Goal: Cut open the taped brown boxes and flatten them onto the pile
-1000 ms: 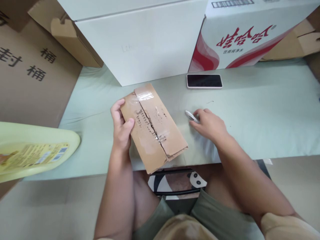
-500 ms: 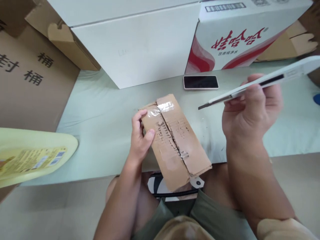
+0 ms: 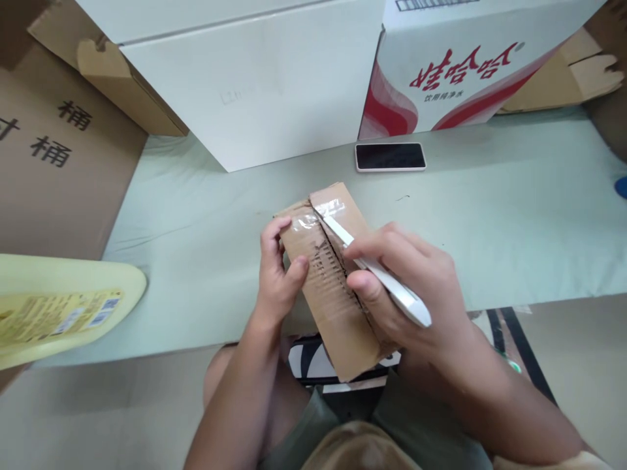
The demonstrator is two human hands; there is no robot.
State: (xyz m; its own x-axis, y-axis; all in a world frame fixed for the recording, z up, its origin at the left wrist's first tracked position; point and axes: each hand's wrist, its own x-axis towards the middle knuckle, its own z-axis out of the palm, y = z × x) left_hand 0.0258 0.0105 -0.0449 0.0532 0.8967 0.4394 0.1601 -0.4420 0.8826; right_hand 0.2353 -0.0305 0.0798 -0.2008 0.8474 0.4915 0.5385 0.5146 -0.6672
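A small brown cardboard box lies tilted at the front edge of the table, a seam running along its top face. Clear tape covers the seam's far end. My left hand grips the box's left side, thumb on top and fingers around the far corner. In my right hand is a white utility knife, its fingers closed round the handle. The knife's tip meets the seam beside the tape; how deep it sits I cannot tell.
A phone lies behind the box on the pale green tablecloth. Large white cartons stand at the back. Brown cardboard and a yellow bottle are on the left; a blue object is at the right edge.
My right hand has come down and left from above the table, bringing the utility knife to the box's seam. My left hand still grips the box, which has barely moved.
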